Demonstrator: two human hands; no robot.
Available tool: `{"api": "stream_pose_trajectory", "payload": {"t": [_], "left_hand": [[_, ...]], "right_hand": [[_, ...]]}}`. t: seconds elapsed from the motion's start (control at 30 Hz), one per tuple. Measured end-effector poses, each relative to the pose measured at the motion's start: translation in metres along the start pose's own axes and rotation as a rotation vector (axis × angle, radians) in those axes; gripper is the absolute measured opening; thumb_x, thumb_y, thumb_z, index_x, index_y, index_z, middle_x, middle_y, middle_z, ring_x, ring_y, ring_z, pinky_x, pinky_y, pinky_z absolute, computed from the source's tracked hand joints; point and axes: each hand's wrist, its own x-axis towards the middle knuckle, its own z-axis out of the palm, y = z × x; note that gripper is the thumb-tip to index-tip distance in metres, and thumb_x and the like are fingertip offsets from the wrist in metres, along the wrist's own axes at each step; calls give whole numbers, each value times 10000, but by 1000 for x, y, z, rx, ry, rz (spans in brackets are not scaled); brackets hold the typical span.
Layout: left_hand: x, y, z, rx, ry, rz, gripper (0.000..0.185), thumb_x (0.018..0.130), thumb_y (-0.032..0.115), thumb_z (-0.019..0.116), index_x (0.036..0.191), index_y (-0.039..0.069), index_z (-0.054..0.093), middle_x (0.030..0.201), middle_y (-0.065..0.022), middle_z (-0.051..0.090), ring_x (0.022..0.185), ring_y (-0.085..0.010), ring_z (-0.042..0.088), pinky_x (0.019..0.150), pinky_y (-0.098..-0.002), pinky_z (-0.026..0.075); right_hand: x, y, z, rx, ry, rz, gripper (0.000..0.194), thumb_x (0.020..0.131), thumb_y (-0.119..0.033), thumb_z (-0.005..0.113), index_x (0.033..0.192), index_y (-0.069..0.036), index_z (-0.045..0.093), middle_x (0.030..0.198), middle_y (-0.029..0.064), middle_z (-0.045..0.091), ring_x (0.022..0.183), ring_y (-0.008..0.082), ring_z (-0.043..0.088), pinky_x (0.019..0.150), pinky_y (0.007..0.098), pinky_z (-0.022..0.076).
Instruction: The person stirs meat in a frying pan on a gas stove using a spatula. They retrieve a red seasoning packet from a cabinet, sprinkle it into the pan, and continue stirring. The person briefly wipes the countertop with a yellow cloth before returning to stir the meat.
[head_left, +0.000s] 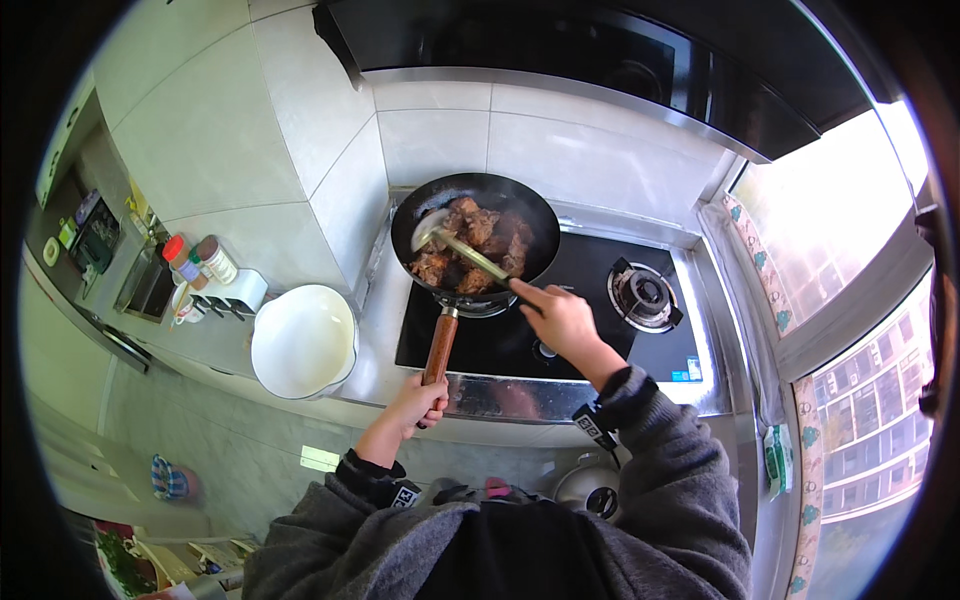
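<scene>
A black wok (541, 259) sits on the left burner of the gas hob (480, 341). Its wooden handle (441, 349) points toward me, and my left hand (417, 405) is closed around the lower end. In the wok lie several browned, sauce-coated chunks of meat (480, 225). My right hand (561, 319) grips the dark handle end of a metal cooking spatula (472, 255). The spatula reaches across the wok, and its pale, rounded head rests among the pieces at the left side.
A large white pot (304, 341) stands on the counter left of the hob. Behind it are a white rack (244, 292) and several seasoning jars (217, 259). The second burner (643, 296) is at right. A range hood (525, 45) overhangs the back; a window (840, 225) borders the right.
</scene>
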Motion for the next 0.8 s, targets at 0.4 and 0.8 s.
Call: {"api": "stream_pose_trajectory", "payload": {"t": [0.4, 0.8], "left_hand": [[1, -5, -5, 26, -19, 44, 109, 816, 154, 498, 762, 104, 419, 600, 6, 431, 414, -44, 331, 362, -206, 212], [1, -5, -4, 41, 8, 17, 147, 852, 188, 492, 764, 98, 416, 607, -7, 440, 409, -48, 337, 360, -204, 219]], "right_hand": [[-49, 31, -27, 279, -62, 256, 389, 769, -132, 633, 1156, -129, 594, 780, 170, 640, 614, 263, 615, 618, 315, 491], [-74, 52, 6, 570, -30, 567, 394, 809, -97, 627, 1197, -80, 564, 641, -43, 471, 584, 35, 361, 514, 198, 348]]}}
